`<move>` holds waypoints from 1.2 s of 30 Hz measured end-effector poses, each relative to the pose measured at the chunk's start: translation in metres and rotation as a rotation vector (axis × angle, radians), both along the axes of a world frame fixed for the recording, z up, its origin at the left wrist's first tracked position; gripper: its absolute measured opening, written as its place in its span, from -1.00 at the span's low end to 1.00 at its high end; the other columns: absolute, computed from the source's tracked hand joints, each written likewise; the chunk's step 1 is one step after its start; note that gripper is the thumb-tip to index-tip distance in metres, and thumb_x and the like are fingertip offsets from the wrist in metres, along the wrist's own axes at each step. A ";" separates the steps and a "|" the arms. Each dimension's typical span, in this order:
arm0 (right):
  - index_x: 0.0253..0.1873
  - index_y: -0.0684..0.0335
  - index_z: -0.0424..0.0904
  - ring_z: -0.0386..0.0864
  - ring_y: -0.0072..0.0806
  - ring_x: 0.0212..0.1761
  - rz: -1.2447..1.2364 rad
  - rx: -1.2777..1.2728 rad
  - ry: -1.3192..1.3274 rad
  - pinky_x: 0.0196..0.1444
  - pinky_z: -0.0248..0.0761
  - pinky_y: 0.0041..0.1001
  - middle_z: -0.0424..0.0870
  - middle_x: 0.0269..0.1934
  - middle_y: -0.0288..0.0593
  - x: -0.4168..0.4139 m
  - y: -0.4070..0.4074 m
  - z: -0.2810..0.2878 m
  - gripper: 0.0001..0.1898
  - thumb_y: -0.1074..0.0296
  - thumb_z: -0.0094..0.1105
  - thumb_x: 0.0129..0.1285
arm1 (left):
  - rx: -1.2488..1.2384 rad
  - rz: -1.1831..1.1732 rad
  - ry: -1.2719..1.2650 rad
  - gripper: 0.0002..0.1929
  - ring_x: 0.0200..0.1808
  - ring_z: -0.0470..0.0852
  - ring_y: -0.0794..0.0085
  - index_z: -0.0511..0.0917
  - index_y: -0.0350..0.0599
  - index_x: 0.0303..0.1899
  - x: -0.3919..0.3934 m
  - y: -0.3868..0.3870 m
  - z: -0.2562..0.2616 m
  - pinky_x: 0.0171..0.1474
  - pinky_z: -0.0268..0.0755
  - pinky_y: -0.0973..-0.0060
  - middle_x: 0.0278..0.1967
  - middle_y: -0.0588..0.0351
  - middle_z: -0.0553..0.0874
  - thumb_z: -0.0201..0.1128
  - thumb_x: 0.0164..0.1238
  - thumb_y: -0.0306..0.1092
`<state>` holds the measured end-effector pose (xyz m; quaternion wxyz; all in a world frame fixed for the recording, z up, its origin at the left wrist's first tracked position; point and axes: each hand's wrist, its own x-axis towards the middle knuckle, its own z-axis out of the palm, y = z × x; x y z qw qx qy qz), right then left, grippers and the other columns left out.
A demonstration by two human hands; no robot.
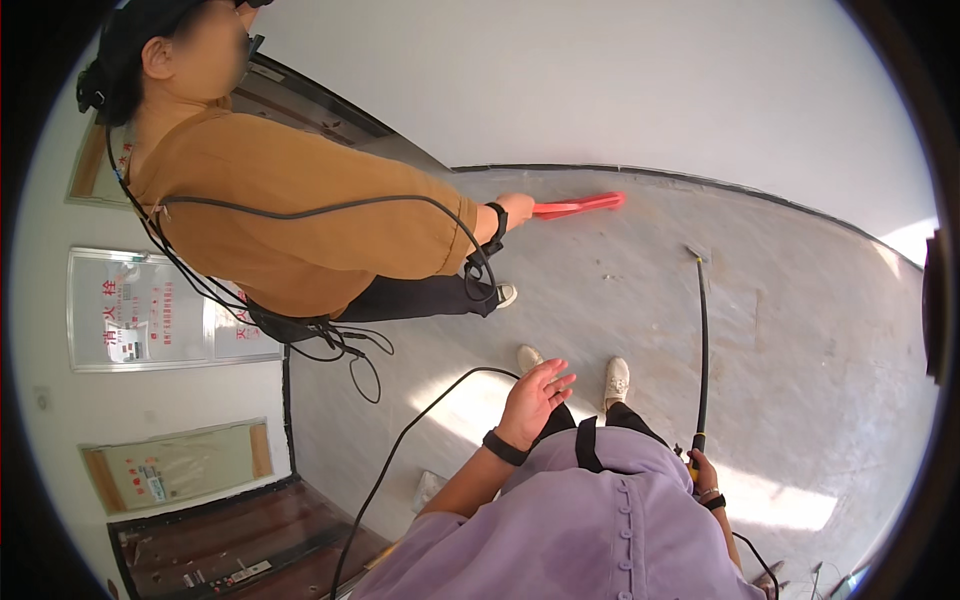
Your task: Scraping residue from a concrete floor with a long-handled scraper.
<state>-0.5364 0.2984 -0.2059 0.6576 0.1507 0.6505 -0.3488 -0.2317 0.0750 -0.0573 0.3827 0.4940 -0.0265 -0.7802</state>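
My right hand (703, 477) is closed around the yellow-and-black grip of a long-handled floor scraper (703, 345). Its dark pole runs away from me over the grey floor, and the narrow flat head (697, 253) rests there beyond my feet. In front of my lilac shirt, my left hand (534, 405) is raised with its fingers apart and nothing in it. A black cable (420, 420) passes from near that hand down along my left side. One of my pale shoes (617, 379) is plainly visible; the other is partly behind the left hand.
At my left stands a person in a brown shirt (300, 195), holding a blurred red plastic tool (581, 205) with cables hanging behind. A fire-hydrant cabinet (142, 311) and brown doors (247, 551) line the left wall. A white wall (600, 82) rises ahead.
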 end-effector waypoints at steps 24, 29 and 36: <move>-0.36 0.23 0.30 0.33 -0.60 -0.67 0.174 -0.068 0.094 -0.62 0.22 -0.65 0.35 -0.68 -0.31 -0.002 -0.042 0.062 -0.83 0.33 0.04 -0.04 | 0.005 0.019 0.015 -0.79 -0.14 0.38 0.37 0.34 -0.15 -0.24 -0.008 -0.010 -0.016 -0.14 0.22 0.50 -0.18 0.14 0.40 -0.07 0.10 -0.31; -0.36 0.22 0.30 0.33 -0.60 -0.67 0.145 -0.030 0.084 -0.63 0.21 -0.64 0.34 -0.68 -0.31 -0.004 -0.039 0.058 -0.85 0.35 0.03 -0.04 | 0.021 0.004 0.020 -0.78 -0.15 0.38 0.38 0.32 -0.15 -0.22 -0.011 -0.010 -0.019 -0.15 0.22 0.51 -0.17 0.14 0.39 -0.08 0.10 -0.31; -0.35 0.25 0.37 0.27 -0.64 -0.64 0.230 -0.032 0.132 -0.61 0.14 -0.68 0.32 -0.64 -0.36 -0.003 -0.037 0.051 -0.82 0.29 -0.01 -0.03 | 0.014 -0.010 0.015 -0.78 -0.13 0.38 0.37 0.32 -0.15 -0.21 -0.011 -0.012 -0.024 -0.14 0.22 0.50 -0.16 0.13 0.38 -0.12 0.12 -0.31</move>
